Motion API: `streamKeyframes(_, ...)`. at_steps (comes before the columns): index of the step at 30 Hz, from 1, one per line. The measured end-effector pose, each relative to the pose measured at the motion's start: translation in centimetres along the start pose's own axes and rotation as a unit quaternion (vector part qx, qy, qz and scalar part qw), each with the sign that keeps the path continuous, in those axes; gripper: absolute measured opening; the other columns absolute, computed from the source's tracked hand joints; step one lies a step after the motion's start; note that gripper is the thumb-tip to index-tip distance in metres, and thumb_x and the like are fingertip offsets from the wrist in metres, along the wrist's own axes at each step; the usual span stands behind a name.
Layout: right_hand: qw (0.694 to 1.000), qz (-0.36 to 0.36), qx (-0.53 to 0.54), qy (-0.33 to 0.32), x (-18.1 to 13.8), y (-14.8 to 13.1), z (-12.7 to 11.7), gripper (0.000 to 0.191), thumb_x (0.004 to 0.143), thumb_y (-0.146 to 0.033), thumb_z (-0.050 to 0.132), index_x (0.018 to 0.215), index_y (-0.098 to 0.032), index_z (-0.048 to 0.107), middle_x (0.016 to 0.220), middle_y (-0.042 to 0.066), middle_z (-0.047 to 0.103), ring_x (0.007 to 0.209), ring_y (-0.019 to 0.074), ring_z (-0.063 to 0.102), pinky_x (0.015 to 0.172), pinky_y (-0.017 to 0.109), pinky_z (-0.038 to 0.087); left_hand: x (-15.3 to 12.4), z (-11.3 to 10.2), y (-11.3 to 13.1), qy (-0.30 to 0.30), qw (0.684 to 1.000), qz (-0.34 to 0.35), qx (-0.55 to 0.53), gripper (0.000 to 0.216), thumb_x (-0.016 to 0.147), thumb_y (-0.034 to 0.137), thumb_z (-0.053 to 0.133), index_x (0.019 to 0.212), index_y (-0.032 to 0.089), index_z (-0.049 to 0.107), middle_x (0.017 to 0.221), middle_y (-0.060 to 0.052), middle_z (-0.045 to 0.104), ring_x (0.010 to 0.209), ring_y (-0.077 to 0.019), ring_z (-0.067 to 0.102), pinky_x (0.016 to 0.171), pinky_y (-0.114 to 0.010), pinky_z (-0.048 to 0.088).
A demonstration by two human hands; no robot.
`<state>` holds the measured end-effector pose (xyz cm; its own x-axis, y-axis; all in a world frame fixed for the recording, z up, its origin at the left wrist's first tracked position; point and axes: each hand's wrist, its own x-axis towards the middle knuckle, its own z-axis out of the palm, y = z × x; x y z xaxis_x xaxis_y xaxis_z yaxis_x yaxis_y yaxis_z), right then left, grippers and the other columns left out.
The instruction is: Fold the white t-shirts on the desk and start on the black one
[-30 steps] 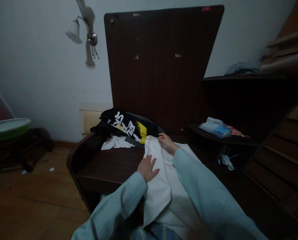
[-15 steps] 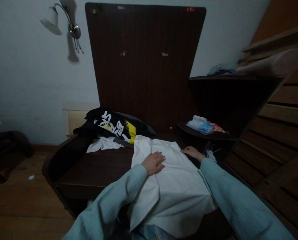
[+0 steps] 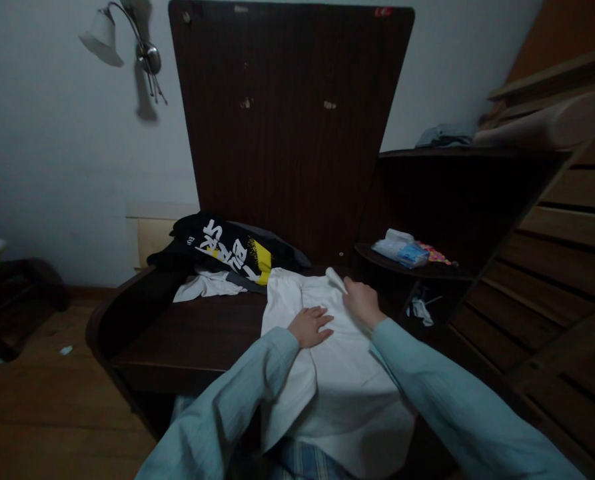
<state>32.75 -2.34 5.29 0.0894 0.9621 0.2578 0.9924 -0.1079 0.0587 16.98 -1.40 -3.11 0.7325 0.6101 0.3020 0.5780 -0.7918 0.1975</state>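
Observation:
A white cloth garment (image 3: pixel 347 393) lies spread over the dark wooden desk and hangs down over its front edge toward my lap. Its left side is folded over in a long flap. My left hand (image 3: pixel 310 327) rests flat on the middle of the cloth, fingers spread. At the upper right edge, my right hand (image 3: pixel 362 301) is closed on the garment, and a bit of the edge stands up curled beside the fingers. Whether the garment is a shirt or something else, I cannot tell.
A black garment with white and yellow print (image 3: pixel 227 250) lies at the back left, above a smaller white cloth (image 3: pixel 208 287). On the right, a corner shelf (image 3: pixel 427 272) carries plastic packets (image 3: pixel 401 249). A wooden slatted frame (image 3: pixel 552 267) stands at far right.
My right hand has moved left and inward, lifting and folding the garment's right edge over with it. My left hand has stayed almost in place on the cloth.

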Motion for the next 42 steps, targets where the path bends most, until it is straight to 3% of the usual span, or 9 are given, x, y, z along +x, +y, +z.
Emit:
streamKeyframes(7, 0.991, -0.126, 0.0, -0.048, -2.5, -4.1, 1.8, 0.025, 0.08, -0.008, 0.039, 0.102, -0.013, 0.048, 0.088, 0.013, 0.065, 0.081, 0.0211, 0.062, 0.062, 0.025, 0.041, 0.2, -0.7, 0.3, 0.004, 0.999, -0.031, -0.031, 0.022, 0.08, 0.026, 0.041, 0.09, 0.013, 0.056, 0.096, -0.01, 0.062, 0.095, -0.0208, 0.054, 0.085, -0.035, 0.04)
streamKeyframes(12, 0.983, -0.129, 0.12, -0.047, -2.8, -3.3, 3.1, 0.016, 0.077, -0.019, 0.047, 0.092, -0.015, 0.05, 0.084, 0.01, 0.064, 0.076, 0.02, 0.061, 0.06, 0.025, 0.038, 0.4, -0.7, -0.1, 0.062, 0.967, -0.155, -0.192, 0.033, 0.076, 0.017, 0.039, 0.108, 0.013, 0.043, 0.083, -0.004, 0.062, 0.07, -0.0145, 0.056, 0.068, -0.028, 0.045)
streamKeyframes(15, 0.954, -0.15, 0.247, -0.08, -2.8, -2.6, 3.2, 0.011, 0.075, -0.015, 0.046, 0.083, -0.016, 0.052, 0.074, 0.004, 0.062, 0.068, 0.0141, 0.058, 0.06, 0.023, 0.037, 0.4, -0.6, -0.6, 0.069, 0.951, -0.162, -0.253, 0.047, 0.072, 0.014, 0.041, 0.119, 0.016, 0.036, 0.077, 0.0, 0.061, 0.066, -0.012, 0.054, 0.067, -0.025, 0.044)
streamKeyframes(20, 0.892, -0.116, 0.418, -0.127, -4.1, 1.9, 2.0, 0.015, 0.071, -0.025, 0.05, 0.083, -0.016, 0.052, 0.07, 0.001, 0.059, 0.064, 0.0115, 0.054, 0.058, 0.021, 0.039, 0.5, -0.6, -0.9, 0.039, 0.954, -0.157, -0.252, 0.045, 0.067, 0.011, 0.043, 0.111, 0.017, 0.051, 0.082, -0.002, 0.061, 0.074, -0.0128, 0.055, 0.073, -0.025, 0.044)
streamKeyframes(25, 0.958, -0.066, 0.224, -0.167, -8.1, 7.6, 1.3, 0.02, 0.06, -0.033, 0.061, 0.07, -0.018, 0.053, 0.067, 0.001, 0.056, 0.062, 0.0145, 0.051, 0.055, 0.023, 0.035, 0.2, -0.7, -0.4, 0.055, 0.964, -0.135, -0.221, 0.055, 0.061, 0.007, 0.044, 0.115, 0.015, 0.049, 0.092, -0.005, 0.06, 0.08, -0.0145, 0.054, 0.078, -0.027, 0.044)
streamKeyframes(30, 0.984, -0.06, 0.128, -0.105, -11.0, 9.5, 2.7, 0.005, 0.063, -0.023, 0.051, 0.065, -0.018, 0.049, 0.077, 0.005, 0.055, 0.076, 0.0177, 0.052, 0.066, 0.026, 0.035, 0.1, -0.5, -0.3, 0.049, 0.97, -0.11, -0.21, 0.061, 0.062, 0.004, 0.041, 0.121, 0.017, 0.042, 0.091, -0.003, 0.059, 0.074, -0.0127, 0.054, 0.075, -0.026, 0.045)
streamKeyframes(35, 0.98, -0.009, 0.137, -0.144, -11.3, 9.5, 2.4, 0.004, 0.064, -0.017, 0.044, 0.067, -0.02, 0.043, 0.07, 0.003, 0.057, 0.067, 0.0163, 0.053, 0.056, 0.024, 0.031, 0.1, -0.4, -0.5, 0.041, 0.978, -0.096, -0.179, 0.061, 0.065, 0.006, 0.042, 0.125, 0.017, 0.036, 0.091, -0.004, 0.058, 0.073, -0.0132, 0.054, 0.075, -0.027, 0.045)
streamKeyframes(39, 0.989, 0.039, 0.122, -0.08, -12.4, 7.7, -0.6, 0.012, 0.067, -0.019, 0.045, 0.079, -0.021, 0.045, 0.067, 0.002, 0.059, 0.063, 0.0185, 0.056, 0.053, 0.024, 0.029, 0.4, -0.4, -0.9, 0.032, 0.978, -0.101, -0.182, 0.06, 0.066, 0.007, 0.044, 0.124, 0.018, 0.034, 0.088, -0.003, 0.058, 0.074, -0.0146, 0.056, 0.075, -0.029, 0.045)
streamKeyframes(42, 0.988, -0.009, 0.142, -0.05, -14.4, 5.1, -2.0, 0.021, 0.067, -0.019, 0.046, 0.087, -0.024, 0.047, 0.073, 0.003, 0.062, 0.066, 0.0206, 0.059, 0.056, 0.026, 0.035, 0.8, -0.1, -1.6, 0.04, 0.955, -0.123, -0.265, 0.058, 0.063, 0.002, 0.044, 0.118, 0.021, 0.038, 0.082, 0.0, 0.057, 0.077, -0.0132, 0.057, 0.076, -0.028, 0.045)
